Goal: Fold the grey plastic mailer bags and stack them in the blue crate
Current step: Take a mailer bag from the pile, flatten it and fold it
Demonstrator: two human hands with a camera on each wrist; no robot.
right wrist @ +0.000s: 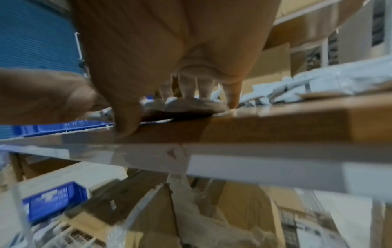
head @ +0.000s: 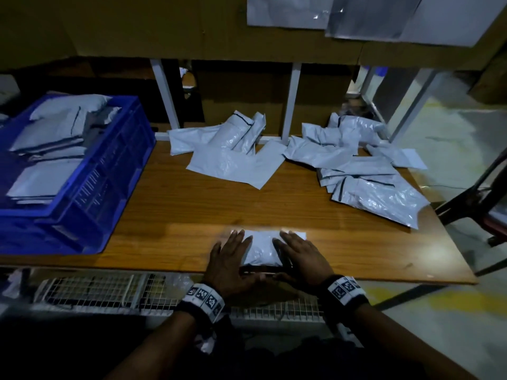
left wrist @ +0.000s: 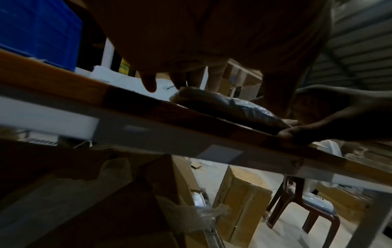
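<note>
Dim storeroom light falls on a wooden worktop (head: 170,204), where both hands lie flat on one folded mailer bag (head: 262,249) at the near edge — left hand (head: 229,263) and right hand (head: 303,259), fingers straight, pressing rather than grasping. Creasing looks like the step in hand. Next, I judge, comes lifting it left into the blue crate (head: 109,171), onto the folded bags (head: 46,174) there — unfolded bags (head: 365,171) wait behind.

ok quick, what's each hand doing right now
Left hand: open, fingers flat, pressing the folded mailer bag on the table.
Right hand: open, fingers flat, pressing the same bag.
</note>
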